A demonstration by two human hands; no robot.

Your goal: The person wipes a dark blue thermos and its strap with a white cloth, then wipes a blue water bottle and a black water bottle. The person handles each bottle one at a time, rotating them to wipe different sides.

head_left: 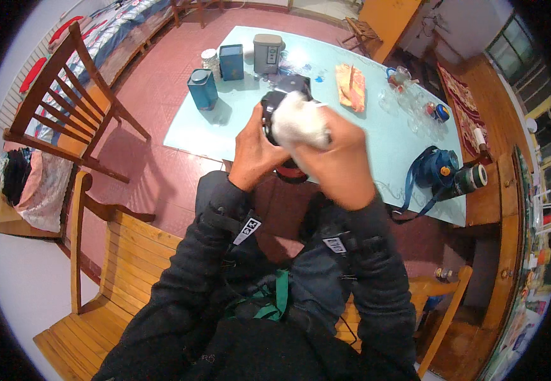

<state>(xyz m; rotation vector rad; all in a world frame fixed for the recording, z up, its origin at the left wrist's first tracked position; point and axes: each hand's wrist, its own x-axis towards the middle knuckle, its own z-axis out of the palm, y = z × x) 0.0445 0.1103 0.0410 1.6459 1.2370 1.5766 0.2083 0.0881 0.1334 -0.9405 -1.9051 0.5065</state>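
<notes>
My left hand (257, 155) grips a shiny black object (269, 110) above the near edge of the table. Its exact kind is hidden by my hands and a white cloth. My right hand (344, 155) holds that wadded white cloth (299, 121) against the black object; both cloth and hand are blurred. Below my hands a dark round thing with a red part (291, 172) shows, and I cannot tell whether it belongs to the same object. Just beyond, a flat black item (295, 84) is partly covered by the cloth.
On the pale table (251, 102) stand a blue tin (202, 90), another blue tin (231, 63), a grey canister (267, 55) and a white-capped jar (210, 61). Rightward are an orange cloth (350, 88), clear glassware (411, 102), a strapped blue flask (439, 166) and a dark bottle (465, 181).
</notes>
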